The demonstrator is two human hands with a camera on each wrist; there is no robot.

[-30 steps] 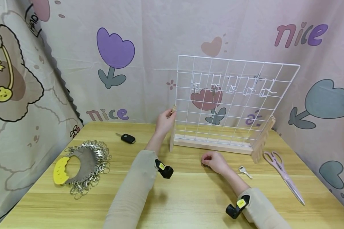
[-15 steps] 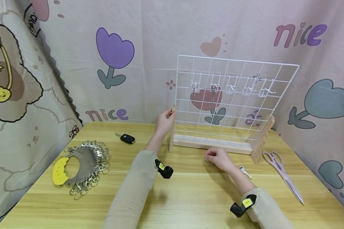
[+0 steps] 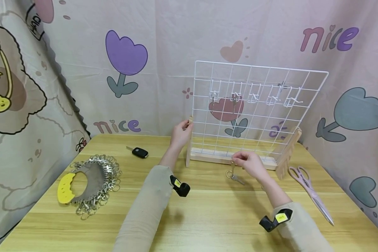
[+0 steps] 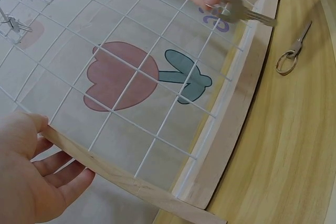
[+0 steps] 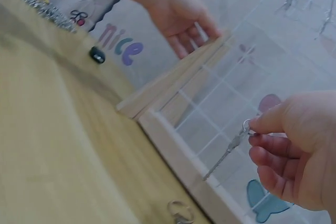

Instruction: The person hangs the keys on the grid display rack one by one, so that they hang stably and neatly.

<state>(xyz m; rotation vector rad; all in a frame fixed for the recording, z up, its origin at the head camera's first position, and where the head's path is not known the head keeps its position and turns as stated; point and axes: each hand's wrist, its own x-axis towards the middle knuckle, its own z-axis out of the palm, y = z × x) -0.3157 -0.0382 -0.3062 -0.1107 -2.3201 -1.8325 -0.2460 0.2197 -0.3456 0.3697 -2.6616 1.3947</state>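
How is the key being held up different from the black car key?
The held key hangs from the right grip, above the table; the black car key lies on the table. The held key looks slim and metallic, while the black car key has a bulky black head. Both have a narrow blade.

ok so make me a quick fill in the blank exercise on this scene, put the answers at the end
1. The left hand grips the ____-coloured side post of the rack.
2. The right hand pinches a dangling key by its ____.
3. Counted across the rack, there are ____ white hooks.
4. In the head view, the scissors lie to the ____ of the rack.

Missing words: wood; ring; five; right.
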